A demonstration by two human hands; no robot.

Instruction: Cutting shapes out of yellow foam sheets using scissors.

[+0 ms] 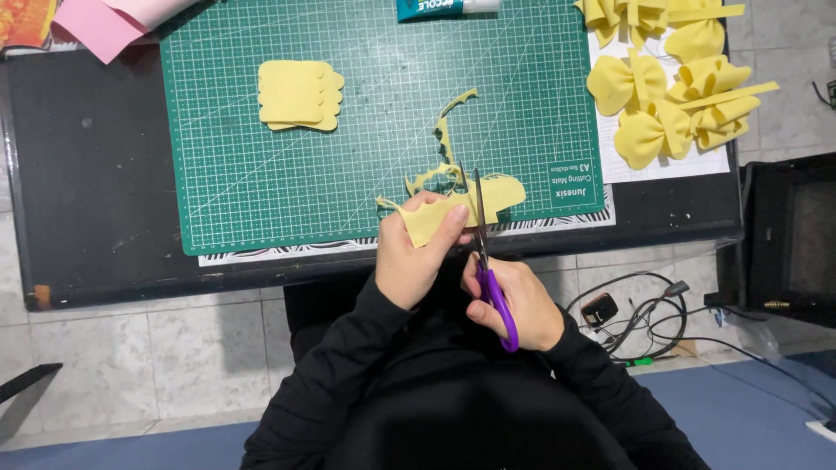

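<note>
My left hand [415, 255] pinches a piece of yellow foam sheet [461, 205] at the front edge of a green cutting mat [366, 130]. My right hand [514, 305] grips purple-handled scissors [488, 261], whose blades point away from me and cut into the foam. A thin jagged yellow offcut [444, 148] trails from the piece onto the mat. Both sleeves are black.
A stack of scalloped yellow foam pieces [298, 94] lies on the mat's left part. Several yellow foam bows [670, 96] sit on white paper at the right. A glue tube [444, 9] is at the top, pink paper [104, 22] top left. Cables [636, 313] lie on the floor.
</note>
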